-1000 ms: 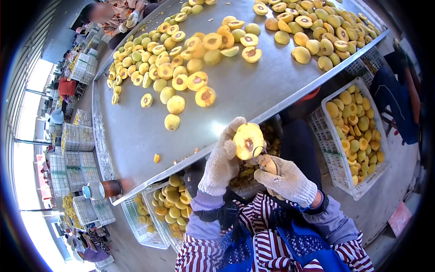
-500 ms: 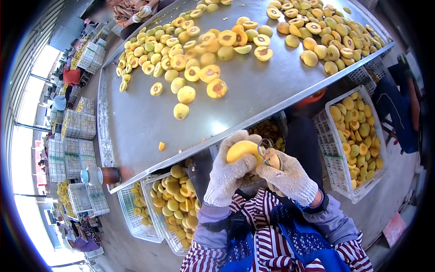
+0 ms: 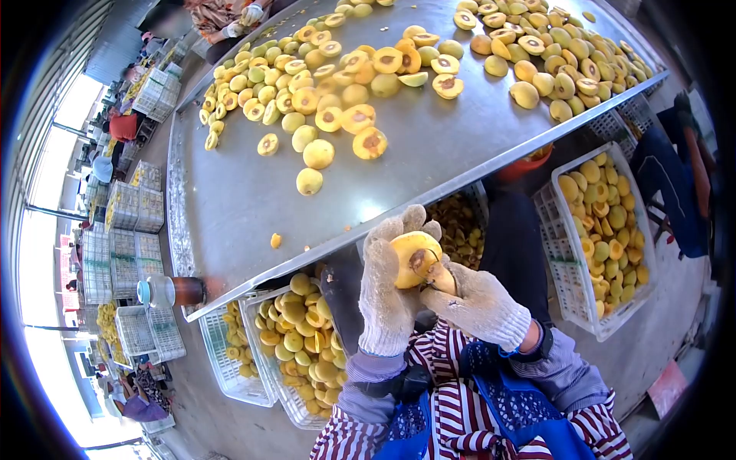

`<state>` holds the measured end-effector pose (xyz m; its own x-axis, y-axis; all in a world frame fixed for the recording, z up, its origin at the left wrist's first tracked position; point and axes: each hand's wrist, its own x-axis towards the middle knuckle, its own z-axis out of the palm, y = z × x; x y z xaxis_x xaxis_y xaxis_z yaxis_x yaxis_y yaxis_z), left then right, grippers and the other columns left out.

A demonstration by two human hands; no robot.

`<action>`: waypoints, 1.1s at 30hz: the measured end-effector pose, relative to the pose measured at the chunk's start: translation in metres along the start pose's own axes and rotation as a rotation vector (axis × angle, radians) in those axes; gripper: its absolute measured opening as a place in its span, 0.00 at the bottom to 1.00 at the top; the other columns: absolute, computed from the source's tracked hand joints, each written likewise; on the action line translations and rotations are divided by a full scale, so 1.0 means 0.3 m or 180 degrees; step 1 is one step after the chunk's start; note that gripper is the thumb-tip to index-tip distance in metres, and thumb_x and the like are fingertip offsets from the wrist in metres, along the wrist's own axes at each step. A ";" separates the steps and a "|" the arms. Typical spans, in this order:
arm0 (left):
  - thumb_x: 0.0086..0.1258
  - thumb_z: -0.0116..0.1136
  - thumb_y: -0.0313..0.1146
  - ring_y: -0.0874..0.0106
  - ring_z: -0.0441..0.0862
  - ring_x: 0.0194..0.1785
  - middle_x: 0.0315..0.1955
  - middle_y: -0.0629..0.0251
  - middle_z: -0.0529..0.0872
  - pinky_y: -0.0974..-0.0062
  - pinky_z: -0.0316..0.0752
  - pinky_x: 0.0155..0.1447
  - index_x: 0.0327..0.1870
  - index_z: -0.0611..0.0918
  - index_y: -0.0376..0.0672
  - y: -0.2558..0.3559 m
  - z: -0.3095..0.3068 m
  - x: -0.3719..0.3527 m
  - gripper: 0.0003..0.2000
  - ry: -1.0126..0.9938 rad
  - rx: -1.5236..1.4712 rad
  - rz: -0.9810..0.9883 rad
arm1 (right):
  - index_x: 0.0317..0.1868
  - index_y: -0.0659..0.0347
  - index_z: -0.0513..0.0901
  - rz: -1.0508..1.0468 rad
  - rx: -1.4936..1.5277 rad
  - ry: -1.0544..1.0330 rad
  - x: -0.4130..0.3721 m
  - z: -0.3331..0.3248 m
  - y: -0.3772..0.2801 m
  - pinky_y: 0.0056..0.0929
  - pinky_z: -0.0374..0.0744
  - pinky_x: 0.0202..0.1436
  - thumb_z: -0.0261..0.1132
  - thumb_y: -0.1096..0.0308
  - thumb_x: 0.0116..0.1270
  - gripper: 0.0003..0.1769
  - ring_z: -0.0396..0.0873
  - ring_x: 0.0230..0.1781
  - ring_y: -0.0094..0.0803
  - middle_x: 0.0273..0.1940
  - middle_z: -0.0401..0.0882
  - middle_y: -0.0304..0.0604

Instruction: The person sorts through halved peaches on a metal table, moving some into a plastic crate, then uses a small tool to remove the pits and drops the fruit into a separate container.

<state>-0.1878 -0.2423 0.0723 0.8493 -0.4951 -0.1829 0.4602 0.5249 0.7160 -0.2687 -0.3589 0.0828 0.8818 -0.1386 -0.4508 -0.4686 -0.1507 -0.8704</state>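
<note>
My left hand, in a whitish knit glove, cups a yellow peach half with its cut face and brown pit cavity showing. My right hand, gloved the same way, grips a pitting knife by its short light-brown handle. The knife's metal end meets the cut face near the pit; the loop seen earlier is mostly hidden now. Both hands are held over my lap, just below the edge of the metal table.
Peach halves lie across the table, with another pile at right. Crates of peach halves stand left and right of my legs. Dark scraps fill a container below the edge. A jar stands at left.
My left hand has turned the peach half so its cut face shows, its fingers straighter. The pitting knife's metal loop has gone from above the fruit to its cut face.
</note>
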 end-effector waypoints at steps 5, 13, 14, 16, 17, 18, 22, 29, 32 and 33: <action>0.79 0.50 0.48 0.54 0.76 0.64 0.63 0.49 0.75 0.58 0.76 0.65 0.65 0.70 0.41 -0.006 0.041 -0.036 0.23 -0.0012 0.0299 0.0448 | 0.52 0.63 0.79 -0.0485 0.0043 0.0202 0.000 0.026 0.026 0.21 0.78 0.29 0.67 0.58 0.70 0.19 0.80 0.24 0.20 0.27 0.82 0.36; 0.76 0.50 0.29 0.54 0.74 0.66 0.63 0.43 0.75 0.62 0.71 0.69 0.59 0.77 0.30 0.003 0.041 -0.017 0.16 -0.0117 0.1815 0.1548 | 0.43 0.58 0.77 0.0631 0.1875 -0.1235 -0.026 -0.050 -0.049 0.15 0.64 0.14 0.63 0.58 0.74 0.12 0.69 0.15 0.14 0.20 0.72 0.29; 0.73 0.51 0.25 0.53 0.73 0.67 0.63 0.42 0.75 0.61 0.70 0.70 0.58 0.78 0.29 -0.023 0.035 -0.010 0.16 -0.0137 0.1857 0.1902 | 0.39 0.57 0.76 0.0530 0.2155 -0.1348 -0.028 -0.049 -0.019 0.17 0.60 0.11 0.64 0.58 0.74 0.12 0.67 0.12 0.15 0.19 0.72 0.30; 0.71 0.54 0.25 0.48 0.74 0.66 0.62 0.40 0.75 0.61 0.71 0.69 0.58 0.78 0.31 -0.002 0.012 0.001 0.16 -0.0524 0.2788 0.2653 | 0.35 0.58 0.76 0.0294 0.2224 -0.1386 -0.029 -0.052 0.024 0.18 0.62 0.12 0.65 0.58 0.73 0.13 0.67 0.11 0.18 0.18 0.72 0.32; 0.71 0.55 0.25 0.48 0.75 0.65 0.62 0.41 0.75 0.62 0.71 0.68 0.58 0.79 0.33 0.025 0.017 -0.001 0.16 -0.0651 0.3218 0.2938 | 0.34 0.60 0.77 0.0663 0.2239 -0.1346 -0.036 -0.059 0.041 0.20 0.63 0.11 0.66 0.59 0.71 0.14 0.67 0.10 0.20 0.17 0.72 0.34; 0.72 0.54 0.25 0.51 0.76 0.64 0.62 0.43 0.76 0.62 0.73 0.67 0.56 0.80 0.34 0.039 0.029 -0.012 0.14 -0.0626 0.3240 0.2901 | 0.35 0.64 0.78 0.0340 0.2331 -0.1373 -0.034 -0.062 0.064 0.22 0.63 0.11 0.67 0.61 0.70 0.14 0.68 0.10 0.22 0.16 0.72 0.37; 0.72 0.59 0.26 0.63 0.80 0.60 0.58 0.52 0.81 0.69 0.76 0.62 0.54 0.81 0.36 0.037 0.007 0.002 0.12 -0.0549 0.2127 0.1547 | 0.36 0.68 0.79 0.0503 0.1946 -0.0806 -0.027 -0.012 0.031 0.26 0.66 0.09 0.64 0.70 0.69 0.09 0.69 0.08 0.26 0.16 0.73 0.41; 0.68 0.65 0.40 0.60 0.85 0.52 0.52 0.61 0.85 0.70 0.81 0.51 0.51 0.84 0.48 0.139 -0.019 -0.001 0.14 -0.0815 0.3133 0.1413 | 0.29 0.70 0.75 0.0469 0.3445 -0.1520 -0.040 0.032 0.037 0.34 0.67 0.04 0.61 0.71 0.67 0.11 0.65 0.04 0.35 0.16 0.70 0.47; 0.66 0.67 0.39 0.58 0.85 0.51 0.51 0.59 0.86 0.67 0.82 0.50 0.50 0.85 0.46 0.159 -0.032 -0.001 0.14 -0.1110 0.3140 0.1985 | 0.31 0.64 0.75 0.0861 0.3560 -0.1458 -0.063 0.059 -0.012 0.30 0.62 0.05 0.60 0.69 0.69 0.09 0.62 0.04 0.32 0.13 0.66 0.42; 0.66 0.66 0.37 0.60 0.86 0.46 0.47 0.61 0.86 0.68 0.82 0.46 0.47 0.84 0.46 0.153 -0.035 0.013 0.12 -0.1197 0.3036 0.2413 | 0.32 0.63 0.75 0.1045 0.4082 -0.1914 -0.058 0.064 0.007 0.29 0.63 0.06 0.60 0.69 0.69 0.08 0.62 0.05 0.31 0.13 0.66 0.40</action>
<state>-0.1607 -0.2130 0.0973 0.6198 -0.5376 0.5717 -0.6060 0.1350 0.7839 -0.2842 -0.3379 0.0851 0.7856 0.4778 -0.3931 -0.5657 0.8120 -0.1437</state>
